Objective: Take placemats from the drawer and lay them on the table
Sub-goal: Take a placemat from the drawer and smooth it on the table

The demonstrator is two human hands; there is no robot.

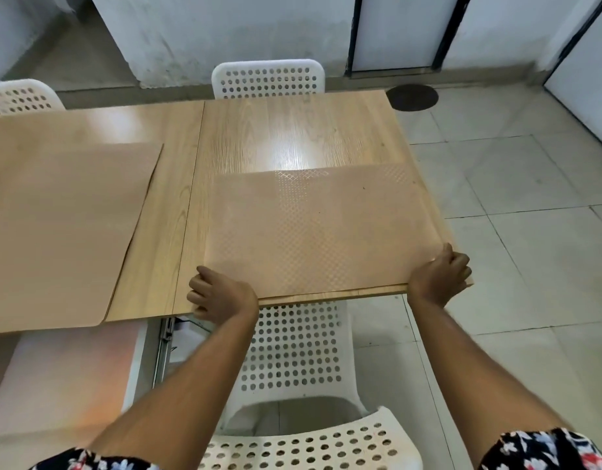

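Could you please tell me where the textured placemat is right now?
In the head view, the textured placemat lies on the right part of the table, at its near edge, with the left hand and right hand holding its near corners.

We count two placemats on the wooden table (292, 130): a textured placemat (313, 228) at the table's near right corner and a smooth placemat (62, 228) on the table's left part. We count three white perforated chairs: one chair (268, 79) behind the table's far edge, a second chair (18, 96) at the table's far left, and a third chair (299, 361) tucked under the table's near edge. We see two hands at the near edge, left hand (221, 296) and right hand (440, 274). One open drawer (65, 378) shows below the table's near left. One dark round patch (412, 97) lies on the floor beyond the table's far right corner.
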